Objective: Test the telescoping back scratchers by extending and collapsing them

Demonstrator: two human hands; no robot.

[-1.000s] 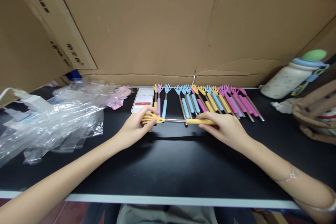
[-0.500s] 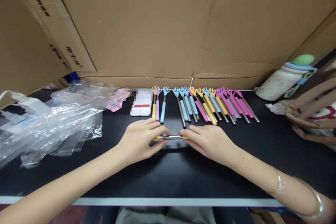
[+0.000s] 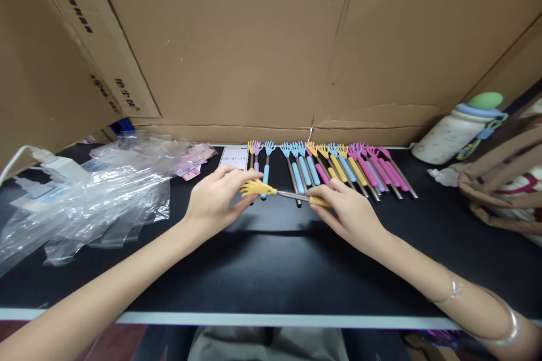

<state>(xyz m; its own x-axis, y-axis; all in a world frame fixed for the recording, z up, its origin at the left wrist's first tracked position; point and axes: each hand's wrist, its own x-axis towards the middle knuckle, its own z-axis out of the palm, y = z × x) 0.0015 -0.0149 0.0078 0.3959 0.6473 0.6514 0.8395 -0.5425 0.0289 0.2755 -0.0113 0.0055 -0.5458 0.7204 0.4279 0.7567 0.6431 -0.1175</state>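
A yellow back scratcher (image 3: 292,196) is held level above the black table between my two hands. Its claw-shaped head lies between the thumb and fingers of my left hand (image 3: 218,194), which is closed around it. My right hand (image 3: 349,214) grips the yellow handle at the other end, and the metal rod shows between the hands. Just behind them lies a row of back scratchers in blue (image 3: 298,177), yellow (image 3: 339,169) and pink (image 3: 396,172). A smaller group with a purple one (image 3: 256,149) and a blue one (image 3: 266,172) lies beyond my left hand.
Clear plastic bags (image 3: 105,197) are heaped on the left, near a white charger (image 3: 63,169). A phone (image 3: 234,157) displays a timer behind my left hand. On the right are a white bottle (image 3: 442,135), a crumpled tissue (image 3: 444,175) and a brown bag (image 3: 486,189). Cardboard (image 3: 237,39) walls the back.
Both hands have risen and moved slightly apart with the yellow back scratcher. Its head, covered by my fingers before, now shows. The phone screen has changed to a timer.
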